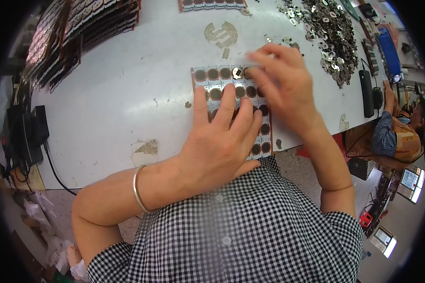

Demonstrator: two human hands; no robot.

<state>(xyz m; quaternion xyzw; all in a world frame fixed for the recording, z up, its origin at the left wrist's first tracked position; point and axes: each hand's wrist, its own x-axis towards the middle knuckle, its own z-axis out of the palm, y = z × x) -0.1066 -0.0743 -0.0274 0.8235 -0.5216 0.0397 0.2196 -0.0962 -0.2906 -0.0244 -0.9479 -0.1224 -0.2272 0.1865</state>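
A flat tray (216, 75) with a grid of round brown recesses lies on the white table (127, 94) in front of me. My left hand (219, 141) rests flat on the tray's lower half, fingers spread, holding nothing. My right hand (281, 80) hovers over the tray's upper right corner, blurred, fingertips down by a small shiny metal piece (237, 72) sitting in one recess. Whether the fingers pinch another piece cannot be seen. A silver bangle (138, 188) circles my left wrist.
A big heap of small metal parts (333, 33) lies at the far right of the table. Stacked trays (80, 28) stand at the far left, another tray (212, 4) at the far edge. Black boxes and cables (30, 132) sit left. Another person (396, 132) sits at right.
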